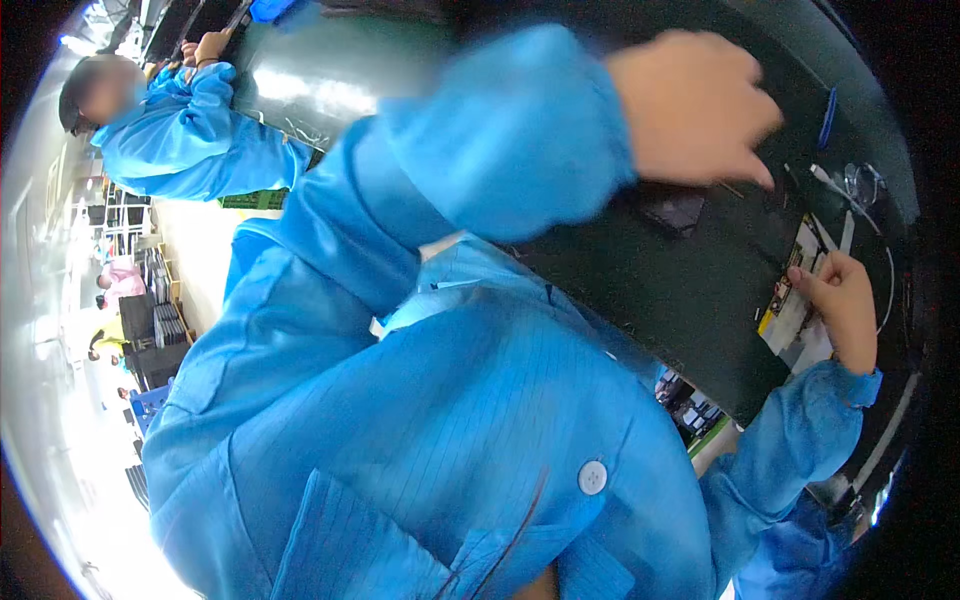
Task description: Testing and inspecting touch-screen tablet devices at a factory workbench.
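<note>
My right hand (842,305) pinches the circuit board (783,297), right side of the counter (610,275). Left hand (695,110) half-curled, blurred; can't tell if it holds anything. White cable (822,175), blue stick (828,118) beyond the board; left sleeve (510,130) blocks my mid-counter view.

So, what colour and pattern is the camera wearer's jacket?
The jacket is bright blue with fine darker chest stripes, clearest in the head view.

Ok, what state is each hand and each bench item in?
Left hand: over bench, fingers bent, grip unclear
Right hand: thumb at circuit strip, grip unclear
Circuit strip: components exposed
White cable: loosely looped, visible plug unconnected
Blue slender item: lying loose
Dark block: lying flat
</note>
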Tool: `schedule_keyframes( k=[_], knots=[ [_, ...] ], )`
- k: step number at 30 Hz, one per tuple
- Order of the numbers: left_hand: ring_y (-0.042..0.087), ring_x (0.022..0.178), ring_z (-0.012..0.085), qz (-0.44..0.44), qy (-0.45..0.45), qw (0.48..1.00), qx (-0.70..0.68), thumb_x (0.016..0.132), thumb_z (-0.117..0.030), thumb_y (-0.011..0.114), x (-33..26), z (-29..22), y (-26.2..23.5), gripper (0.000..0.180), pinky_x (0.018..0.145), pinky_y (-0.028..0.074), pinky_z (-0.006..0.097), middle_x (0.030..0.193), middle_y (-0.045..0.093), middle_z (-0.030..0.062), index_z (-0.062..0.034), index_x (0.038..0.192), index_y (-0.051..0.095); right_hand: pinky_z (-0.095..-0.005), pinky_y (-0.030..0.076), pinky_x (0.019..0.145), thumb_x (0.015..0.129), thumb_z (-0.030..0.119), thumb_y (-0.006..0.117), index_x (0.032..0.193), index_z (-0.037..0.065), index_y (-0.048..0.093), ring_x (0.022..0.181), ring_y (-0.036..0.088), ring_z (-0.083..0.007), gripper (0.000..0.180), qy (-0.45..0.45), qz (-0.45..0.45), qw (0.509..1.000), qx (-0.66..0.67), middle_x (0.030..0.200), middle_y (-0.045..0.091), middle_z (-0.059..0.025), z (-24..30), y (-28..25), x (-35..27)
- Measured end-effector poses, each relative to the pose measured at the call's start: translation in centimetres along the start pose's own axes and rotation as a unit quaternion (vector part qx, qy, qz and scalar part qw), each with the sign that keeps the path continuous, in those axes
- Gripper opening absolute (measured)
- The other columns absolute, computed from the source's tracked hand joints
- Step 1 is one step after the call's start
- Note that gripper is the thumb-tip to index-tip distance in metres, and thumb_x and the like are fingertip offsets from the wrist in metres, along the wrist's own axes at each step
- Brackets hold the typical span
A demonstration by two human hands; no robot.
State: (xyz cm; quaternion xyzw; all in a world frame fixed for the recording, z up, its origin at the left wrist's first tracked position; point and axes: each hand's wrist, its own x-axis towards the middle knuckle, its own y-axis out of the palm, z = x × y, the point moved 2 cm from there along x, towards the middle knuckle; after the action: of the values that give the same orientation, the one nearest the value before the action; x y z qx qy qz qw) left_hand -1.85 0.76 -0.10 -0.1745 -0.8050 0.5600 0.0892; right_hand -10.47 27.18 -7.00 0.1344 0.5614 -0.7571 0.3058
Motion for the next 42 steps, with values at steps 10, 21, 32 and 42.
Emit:
schedule_keyframes(
  k=[10, 21, 32, 42],
  knots=[
    [0.049, 0.103, 0.0324, -0.134, -0.001, 0.984, 0.116, 0.075, -0.047, 0.059, -1.8, 9.0, 3.4, 0.062, 0.09, 0.038, 0.037, 0.109, 0.052, 0.018, -0.0016, 0.115, 0.049, -0.0334, 0.039, 0.087, 0.074, 0.013, 0.062, 0.1, 0.007, 0.059, 0.099, 0.053, -0.0249, 0.027, -0.42, -0.321, 0.847, -0.052, 0.094, 0.06, -0.0107, 7.7, 2.8, 0.4],
    [0.052, 0.095, 0.0334, -0.093, -0.021, 0.994, 0.054, 0.068, -0.047, 0.064, -0.1, 3.6, 4.4, 0.059, 0.083, 0.041, 0.039, 0.098, 0.055, 0.0184, -0.0022, 0.106, 0.054, -0.0216, 0.043, 0.059, 0.079, 0.006, 0.055, 0.094, 0.001, 0.059, 0.064, 0.052, -0.0088, 0.016, -0.193, -0.004, 0.951, 0.241, 0.078, 0.057, -0.0035, 2.1, -0.6, -1.0],
    [0.06, 0.062, 0.0334, -0.176, 0.122, 0.976, -0.031, 0.066, -0.019, 0.057, 6.8, -5.8, 9.6, 0.015, 0.053, 0.048, 0.043, 0.066, 0.061, 0.0153, -0.0047, 0.065, 0.062, -0.0223, 0.045, 0.058, 0.08, 0.01, 0.057, 0.109, 0.004, 0.05, 0.062, 0.056, -0.0099, 0.031, -0.152, 0.063, 0.918, 0.361, 0.081, 0.06, -0.004, 0.2, -0.5, 0.4],
    [0.06, 0.07, 0.0242, -0.147, 0.046, 0.984, 0.09, 0.069, -0.018, 0.053, 5.3, -5.6, 9.3, 0.012, 0.063, 0.038, 0.038, 0.071, 0.061, 0.0097, -0.0101, 0.068, 0.063, -0.0206, 0.042, 0.063, 0.081, 0.026, 0.058, 0.109, 0.005, 0.051, 0.071, 0.055, -0.0085, 0.036, -0.126, 0.015, 0.949, 0.288, 0.086, 0.06, -0.0027, -0.8, -1.2, 0.0]
  ],
)
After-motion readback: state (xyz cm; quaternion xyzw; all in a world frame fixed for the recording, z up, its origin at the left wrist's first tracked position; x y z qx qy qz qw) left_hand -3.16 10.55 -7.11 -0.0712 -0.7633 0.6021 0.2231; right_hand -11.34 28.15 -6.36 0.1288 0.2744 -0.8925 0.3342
